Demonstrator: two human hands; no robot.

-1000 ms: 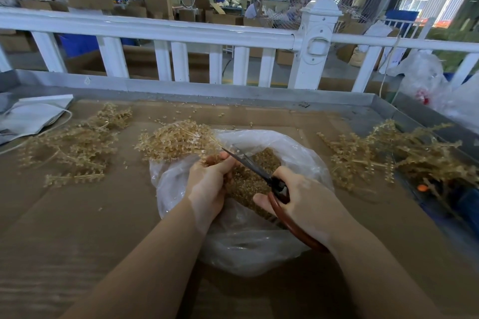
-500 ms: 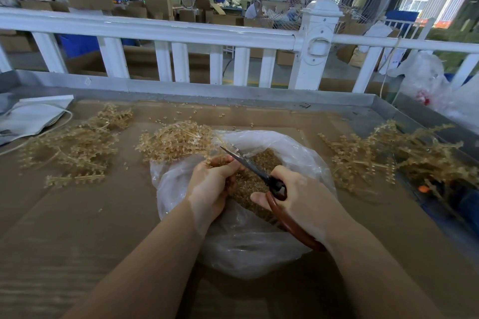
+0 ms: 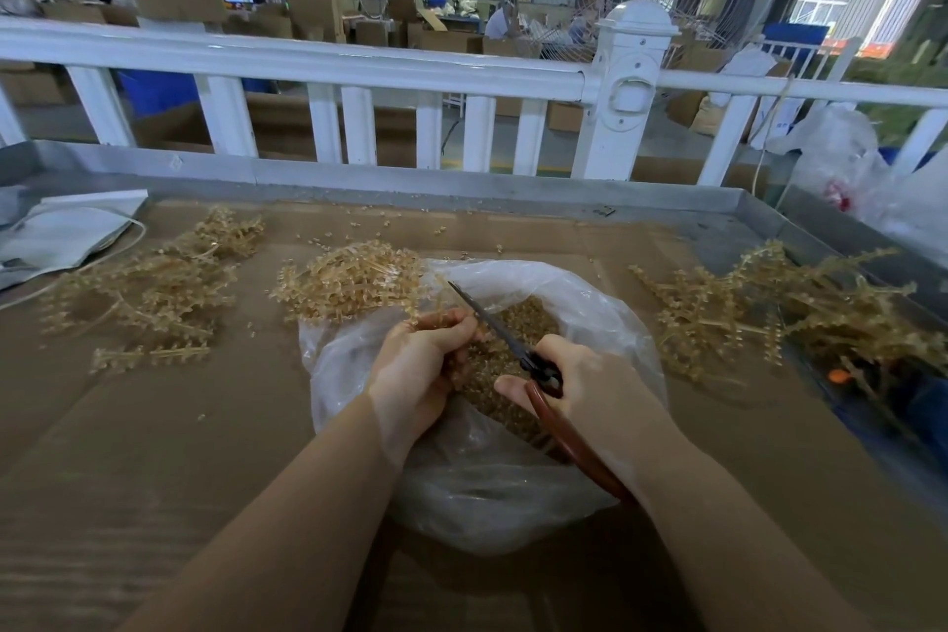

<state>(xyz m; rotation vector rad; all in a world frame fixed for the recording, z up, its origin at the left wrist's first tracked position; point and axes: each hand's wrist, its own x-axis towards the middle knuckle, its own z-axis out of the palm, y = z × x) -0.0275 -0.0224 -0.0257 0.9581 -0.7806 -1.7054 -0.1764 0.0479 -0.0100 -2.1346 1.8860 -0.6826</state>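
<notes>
Cardboard-covered tabletop (image 3: 154, 426): left grip (image 3: 415, 370) curls around a plastic sprue (image 3: 436, 319); right grip (image 3: 590, 385) clasps scissors (image 3: 485, 316), blades slanting toward the far-left corner, just beside the sprue.

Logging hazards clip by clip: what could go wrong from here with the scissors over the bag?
1. The scissors, gripped by the right hand, run close beside the left hand, which pinches a plastic sprig; a slip could nick a finger.
2. The blade tip points over the clear plastic bag and could snag it.
3. Snipped pieces may fly past the bag; loose bits already lie on the cardboard.
</notes>
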